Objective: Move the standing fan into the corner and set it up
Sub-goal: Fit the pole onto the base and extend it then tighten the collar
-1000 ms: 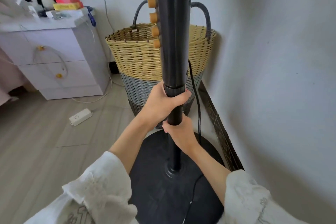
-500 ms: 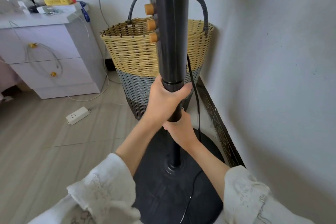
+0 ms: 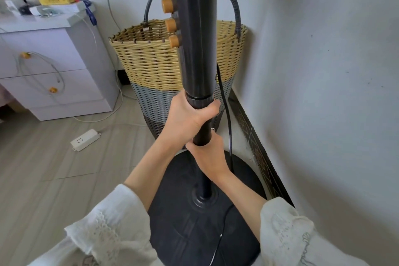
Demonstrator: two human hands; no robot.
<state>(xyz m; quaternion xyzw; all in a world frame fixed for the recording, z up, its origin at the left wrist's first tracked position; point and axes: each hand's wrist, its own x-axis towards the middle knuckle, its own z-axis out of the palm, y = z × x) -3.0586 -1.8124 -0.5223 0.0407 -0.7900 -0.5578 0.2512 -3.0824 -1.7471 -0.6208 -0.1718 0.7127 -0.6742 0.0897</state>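
The standing fan (image 3: pixel 197 49) stands near the corner of the room, its round black base (image 3: pixel 183 233) flat on the floor just beside the dark skirting (image 3: pixel 259 157) of the right-hand wall. Its thick black column rises out of the top of the view, with four tan knobs (image 3: pixel 170 25) in a row down its left side. A black cord (image 3: pixel 226 123) hangs down the right of the pole and trails across the base.

Both hands hold the pole, one above the other. The left hand (image 3: pixel 186 119) grips just under the collar where the thick column narrows, fingers curled right round it. The right hand (image 3: pixel 208 155) grips directly below, touching the left, fingers wrapped about the thinner pole. White lace-edged sleeves (image 3: pixel 112 229) cover the forearms.

Right behind the pole sits a woven basket (image 3: pixel 146 65), yellow above, grey below, with two dark handles. To the left stands a pale drawer cabinet (image 3: pixel 54 67), and a white power strip (image 3: pixel 85 139) lies on the wood-look floor (image 3: pixel 43 179).
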